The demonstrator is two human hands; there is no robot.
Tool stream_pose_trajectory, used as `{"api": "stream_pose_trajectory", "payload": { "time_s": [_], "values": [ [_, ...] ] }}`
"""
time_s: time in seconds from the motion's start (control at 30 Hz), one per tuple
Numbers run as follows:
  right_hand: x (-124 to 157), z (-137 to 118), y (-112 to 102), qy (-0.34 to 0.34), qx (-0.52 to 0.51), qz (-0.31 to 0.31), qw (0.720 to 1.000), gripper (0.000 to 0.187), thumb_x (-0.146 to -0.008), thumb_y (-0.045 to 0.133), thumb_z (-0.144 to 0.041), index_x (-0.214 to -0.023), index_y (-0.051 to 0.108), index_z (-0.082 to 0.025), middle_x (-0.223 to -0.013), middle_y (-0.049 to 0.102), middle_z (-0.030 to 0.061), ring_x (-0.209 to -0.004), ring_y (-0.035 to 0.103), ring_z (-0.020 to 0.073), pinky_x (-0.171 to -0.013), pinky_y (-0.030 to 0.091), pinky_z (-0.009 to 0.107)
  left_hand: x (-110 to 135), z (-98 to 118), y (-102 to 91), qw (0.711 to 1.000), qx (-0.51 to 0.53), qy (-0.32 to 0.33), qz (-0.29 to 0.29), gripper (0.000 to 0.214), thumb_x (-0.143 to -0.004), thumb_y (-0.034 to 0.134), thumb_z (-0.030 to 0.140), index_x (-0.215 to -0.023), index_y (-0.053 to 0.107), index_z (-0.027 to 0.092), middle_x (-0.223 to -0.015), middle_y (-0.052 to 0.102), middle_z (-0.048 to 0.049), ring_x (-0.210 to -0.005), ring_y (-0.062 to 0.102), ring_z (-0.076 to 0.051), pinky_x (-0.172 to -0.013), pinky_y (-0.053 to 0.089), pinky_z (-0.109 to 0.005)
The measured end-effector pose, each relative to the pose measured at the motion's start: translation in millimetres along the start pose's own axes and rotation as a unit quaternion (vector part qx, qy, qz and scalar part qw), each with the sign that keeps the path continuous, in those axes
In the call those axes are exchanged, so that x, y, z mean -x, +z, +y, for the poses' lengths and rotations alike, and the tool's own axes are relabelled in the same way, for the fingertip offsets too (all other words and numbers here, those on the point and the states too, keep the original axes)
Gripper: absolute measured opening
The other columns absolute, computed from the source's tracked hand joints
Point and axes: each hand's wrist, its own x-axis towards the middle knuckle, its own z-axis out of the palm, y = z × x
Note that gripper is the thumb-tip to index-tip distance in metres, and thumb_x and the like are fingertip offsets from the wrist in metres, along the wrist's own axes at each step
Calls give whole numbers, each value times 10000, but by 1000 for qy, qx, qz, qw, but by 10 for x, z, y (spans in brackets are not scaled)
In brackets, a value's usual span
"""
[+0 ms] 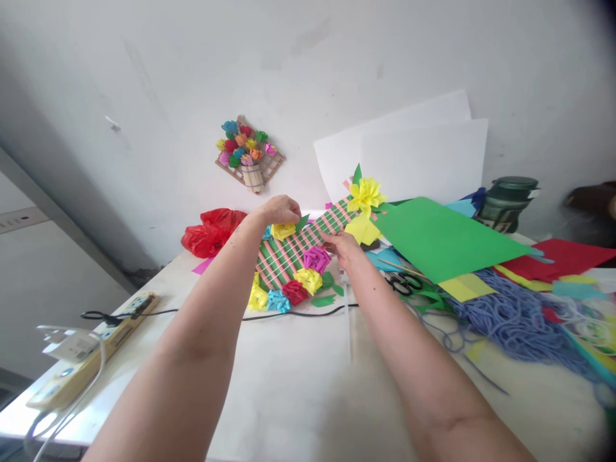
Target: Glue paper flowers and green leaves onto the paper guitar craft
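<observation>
A woven paper panel (282,260) of green and pink strips with white string lies tilted on the table, its narrow end pointing to the upper right. My right hand (341,247) grips its near edge, thumb on top. Above the far edge, my left hand (283,208) is closed, its fingertips at a green paper leaf (302,223) beside a yellow paper flower (283,231). Along the near rim sit a purple flower (316,259), a red flower (294,292) and a blue flower (278,300). A large yellow flower (366,195) tops the narrow end.
To the right lie a green sheet (447,237), black scissors (405,283), blue yarn (510,314) and a dark green jar (507,204). A glue gun's white stick (347,321) rests near my right wrist. Left are a red bag (214,232) and a power strip (103,346).
</observation>
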Motion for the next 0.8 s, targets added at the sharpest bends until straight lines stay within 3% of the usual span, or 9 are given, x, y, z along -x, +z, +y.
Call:
{"api": "stream_pose_trajectory", "payload": {
  "time_s": [0.8],
  "values": [
    [-10,4,-10,-5,8,14,1000,271,-462,801,-167,-595,565,-171,-538,625,-33,-494,561,115,-520,469,249,1,-34,-12,1000,2,11,-7,304,-564,527,264,-790,707,171,-688,647,-35,-681,578,-176,-600,441,-235]
  ]
}}
